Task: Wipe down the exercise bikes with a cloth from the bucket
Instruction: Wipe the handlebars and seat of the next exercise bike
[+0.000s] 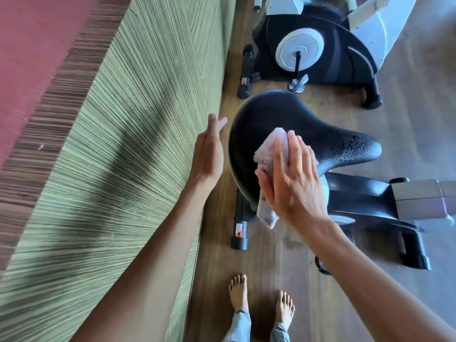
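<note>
My right hand [290, 180] flat, fingers straight, pressing pale pink cloth [270, 154] onto black bike saddle [278, 119]; cloth tail hangs off saddle's near edge. Water droplets [357, 146] on saddle nose. My left hand [209, 151] open, empty, just beside saddle, near striped wall panel [123, 144]. Second exercise bike [320, 45] beyond.

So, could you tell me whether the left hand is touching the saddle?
No, the left hand hangs open beside the saddle, apart from it.
</note>
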`<state>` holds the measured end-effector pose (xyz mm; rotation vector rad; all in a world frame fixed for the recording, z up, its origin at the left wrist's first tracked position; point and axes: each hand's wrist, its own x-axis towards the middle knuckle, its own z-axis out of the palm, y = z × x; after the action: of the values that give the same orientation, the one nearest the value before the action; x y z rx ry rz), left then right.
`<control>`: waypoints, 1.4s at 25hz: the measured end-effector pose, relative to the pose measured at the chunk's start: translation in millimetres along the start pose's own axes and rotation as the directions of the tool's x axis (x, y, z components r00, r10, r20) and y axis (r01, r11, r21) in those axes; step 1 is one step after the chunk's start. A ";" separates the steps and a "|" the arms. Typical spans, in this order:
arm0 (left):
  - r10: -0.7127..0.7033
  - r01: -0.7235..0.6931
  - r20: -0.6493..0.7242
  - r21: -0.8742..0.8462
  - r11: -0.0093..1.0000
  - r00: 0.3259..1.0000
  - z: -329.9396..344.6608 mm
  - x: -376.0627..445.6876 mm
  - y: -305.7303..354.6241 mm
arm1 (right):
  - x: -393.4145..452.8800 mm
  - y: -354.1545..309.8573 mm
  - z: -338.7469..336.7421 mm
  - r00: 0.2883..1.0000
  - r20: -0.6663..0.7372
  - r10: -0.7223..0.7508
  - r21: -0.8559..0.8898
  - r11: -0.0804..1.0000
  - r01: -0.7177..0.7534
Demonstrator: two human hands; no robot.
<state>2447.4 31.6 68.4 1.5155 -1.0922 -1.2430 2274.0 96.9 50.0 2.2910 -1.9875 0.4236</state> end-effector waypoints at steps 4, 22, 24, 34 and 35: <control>0.022 -0.023 -0.084 -0.003 1.000 0.996 9.9 -3.5 -1.2 | 52.6 -36.0 11.2 0.990 0.032 0.140 0.105 0.984 -0.143; 0.221 -0.144 -0.103 0.489 0.860 0.970 77.8 -19.0 -11.0 | -6.3 144.8 2.7 0.949 -0.108 -0.297 -0.073 0.954 0.290; 0.266 -0.145 -0.066 0.699 0.700 0.962 83.6 -16.4 -8.7 | 12.8 182.4 -4.6 0.989 -0.114 -0.091 0.018 0.995 0.094; 0.346 0.005 -0.125 0.945 0.327 0.930 131.8 -17.1 -12.8 | 17.1 183.1 -8.7 0.884 -0.073 -0.462 0.040 0.884 0.465; 0.352 0.020 -0.137 0.948 0.316 0.926 133.1 -16.5 -11.3 | 16.5 195.3 -10.4 0.910 -0.094 -0.403 0.089 0.907 0.411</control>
<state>2315.2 38.3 44.6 2.2483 -1.8401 -0.0024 2082.9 53.1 40.7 2.6221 -1.4250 0.5748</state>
